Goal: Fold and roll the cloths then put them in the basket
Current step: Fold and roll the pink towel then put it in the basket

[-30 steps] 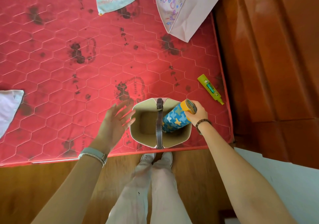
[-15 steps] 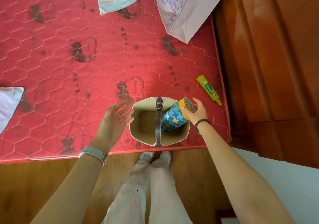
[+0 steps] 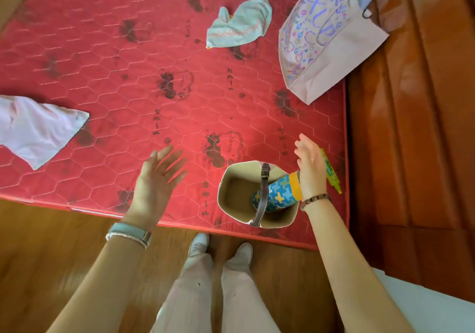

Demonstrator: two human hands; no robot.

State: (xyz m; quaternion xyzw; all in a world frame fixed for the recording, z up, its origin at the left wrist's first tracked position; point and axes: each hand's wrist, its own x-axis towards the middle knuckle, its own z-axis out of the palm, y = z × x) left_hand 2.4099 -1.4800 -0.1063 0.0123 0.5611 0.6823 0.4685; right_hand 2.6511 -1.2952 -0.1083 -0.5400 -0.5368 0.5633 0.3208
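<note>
My left hand point(image 3: 156, 181) hovers empty, fingers spread, over the near edge of the red mattress point(image 3: 128, 63). My right hand point(image 3: 309, 168), fingers straight and holding nothing, is by the basket point(image 3: 221, 194), where the rolled blue cloth point(image 3: 279, 195) leans inside. Farther off lie a pink cloth point(image 3: 36, 129) at left and a pale green cloth point(image 3: 239, 24) beyond.

Rolled blue-yellow cloth point(image 3: 276, 195) leans inside beige basket point(image 3: 231, 174); green cloth point(image 3: 239, 24), pink cloth point(image 3: 38, 129) lie unfolded, apart.
</note>
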